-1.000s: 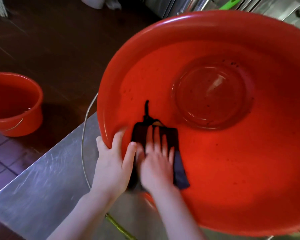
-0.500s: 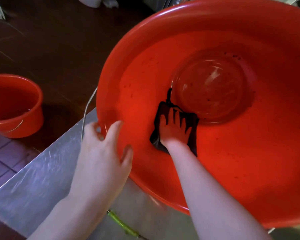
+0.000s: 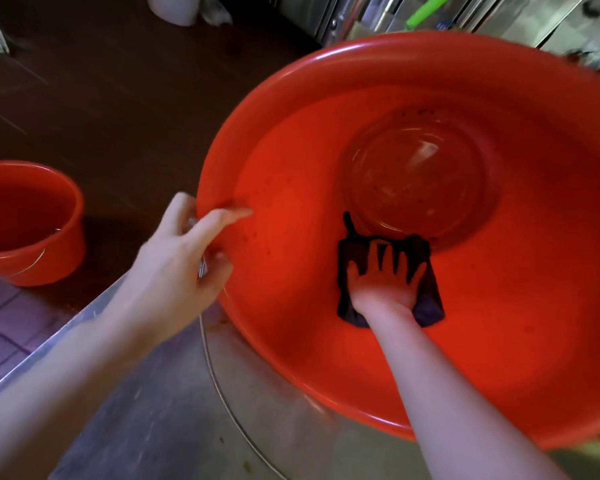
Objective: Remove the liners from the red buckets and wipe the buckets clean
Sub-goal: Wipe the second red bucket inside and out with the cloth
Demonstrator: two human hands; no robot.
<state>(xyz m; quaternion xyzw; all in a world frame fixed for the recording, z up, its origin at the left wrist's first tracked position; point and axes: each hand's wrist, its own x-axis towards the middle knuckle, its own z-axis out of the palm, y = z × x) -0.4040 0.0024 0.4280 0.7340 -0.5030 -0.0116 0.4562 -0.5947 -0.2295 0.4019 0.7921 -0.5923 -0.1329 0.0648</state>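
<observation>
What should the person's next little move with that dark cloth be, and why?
Probably slide the right hand and dark cloth up onto the round bottom of the red bucket: the cloth lies flat just below it, dark specks dot that bottom, and the left hand grips the rim, steadying the tilted bucket.

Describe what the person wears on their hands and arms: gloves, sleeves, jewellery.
Nothing is worn. The left hand and right hand are bare, with no gloves or rings in view. The left forearm and right forearm are uncovered as far as the frame shows: no sleeve, cuff, watch or bracelet appears.
</observation>
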